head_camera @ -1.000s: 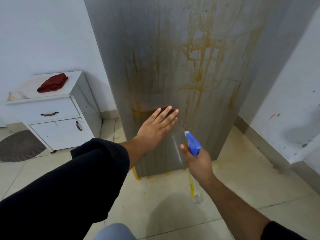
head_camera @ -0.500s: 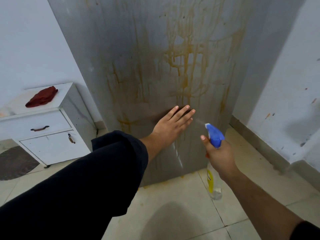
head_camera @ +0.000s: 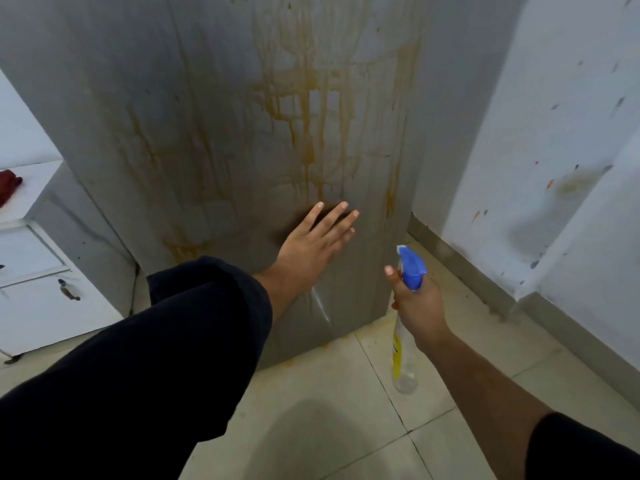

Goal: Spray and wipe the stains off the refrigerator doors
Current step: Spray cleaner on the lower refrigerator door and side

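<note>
At 5 o'clock, nearest, the spray bottle is gripped by the right hand, nozzle aimed at the refrigerator door. The left hand is pressed flat, fingers spread, against its lower part. Toward 12 o'clock, orange stains are left unwiped. At 9 o'clock a red cloth is cut off; the door's top is out of view.

Left hand flat on stained refrigerator door

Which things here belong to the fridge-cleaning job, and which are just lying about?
Job: refrigerator door, orange stains, spray bottle in right hand, left hand flat on door.
Lying about: white cabinet, red cloth.
</note>
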